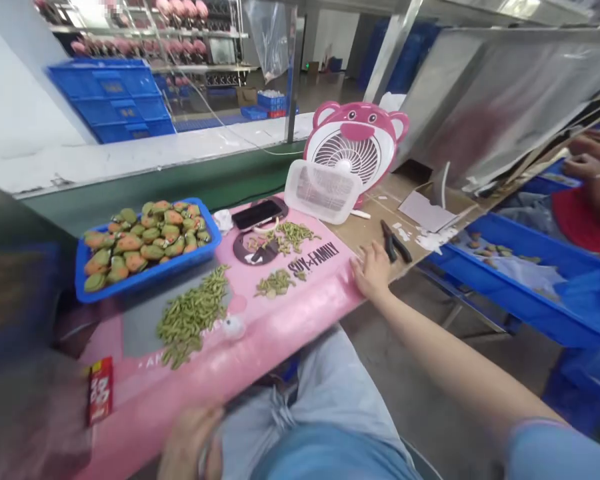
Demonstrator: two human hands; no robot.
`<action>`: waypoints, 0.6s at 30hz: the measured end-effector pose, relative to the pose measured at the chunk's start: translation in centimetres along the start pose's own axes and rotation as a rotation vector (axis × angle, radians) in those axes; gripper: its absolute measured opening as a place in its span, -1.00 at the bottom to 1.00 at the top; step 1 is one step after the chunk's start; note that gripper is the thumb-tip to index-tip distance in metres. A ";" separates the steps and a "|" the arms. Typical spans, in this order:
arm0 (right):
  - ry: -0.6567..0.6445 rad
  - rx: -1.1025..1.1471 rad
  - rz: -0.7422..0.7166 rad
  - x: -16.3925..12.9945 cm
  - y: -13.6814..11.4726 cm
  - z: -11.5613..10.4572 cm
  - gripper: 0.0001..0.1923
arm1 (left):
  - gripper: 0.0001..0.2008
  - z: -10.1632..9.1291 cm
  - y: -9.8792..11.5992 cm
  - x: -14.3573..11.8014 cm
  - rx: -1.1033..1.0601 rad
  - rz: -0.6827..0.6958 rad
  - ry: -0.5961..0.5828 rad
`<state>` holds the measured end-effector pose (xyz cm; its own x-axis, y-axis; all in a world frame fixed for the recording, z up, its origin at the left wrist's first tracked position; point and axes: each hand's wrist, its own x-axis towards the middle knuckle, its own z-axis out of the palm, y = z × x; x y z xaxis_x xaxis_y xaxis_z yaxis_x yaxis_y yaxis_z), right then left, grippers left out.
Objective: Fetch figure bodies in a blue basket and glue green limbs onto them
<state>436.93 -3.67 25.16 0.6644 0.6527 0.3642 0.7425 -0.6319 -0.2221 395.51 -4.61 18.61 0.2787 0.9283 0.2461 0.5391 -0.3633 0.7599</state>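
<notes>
My right hand (pixel 373 272) rests with its fingers spread at the edge of the pink printed mat (pixel 300 313), holding nothing. Close beyond it lie black-handled pliers (pixel 396 243). Low in the picture, my left hand (pixel 193 440) is smeared by motion near the mat's front edge, and its fingers cannot be made out. A large heap of small green pieces (pixel 193 320) is spread on the mat, with smaller piles (pixel 276 283) to its right. At the back left, a blue tray (pixel 147 275) holds many green-and-orange rounded parts (pixel 147 240).
A phone (pixel 257 215) and a translucent plastic box (pixel 323 191) lie before a pink bear-shaped fan (pixel 353 143). A red packet (pixel 101 392) sits at the front left. On the right stands a blue bin (pixel 530 303), with another person's hand (pixel 583 167) beyond.
</notes>
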 end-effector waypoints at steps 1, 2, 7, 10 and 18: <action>-0.021 -0.009 -0.027 -0.5 -0.4 0.1 -0.52 | -0.77 -0.4 0.6 0.3 0.030 0.118 0.133; -0.039 -0.017 -0.052 -1.0 -0.6 0.2 -0.53 | -0.77 -0.6 1.2 0.9 0.078 0.238 0.271; -0.089 -0.018 -0.111 -1.5 -1.1 0.5 -0.56 | -0.57 0.2 2.7 3.7 0.329 0.448 0.468; -0.100 0.016 -0.118 -1.4 -1.3 0.4 -0.58 | -0.56 0.5 2.5 3.7 0.384 0.435 0.419; -0.067 0.186 -0.067 -2.3 -2.1 0.3 -0.54 | -0.51 1.5 0.3 3.6 0.415 0.348 0.359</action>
<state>433.86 -3.75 24.51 0.6128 0.7206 0.3243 0.7839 -0.5024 -0.3649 397.83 -1.53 18.79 0.2479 0.6935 0.6765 0.7477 -0.5810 0.3217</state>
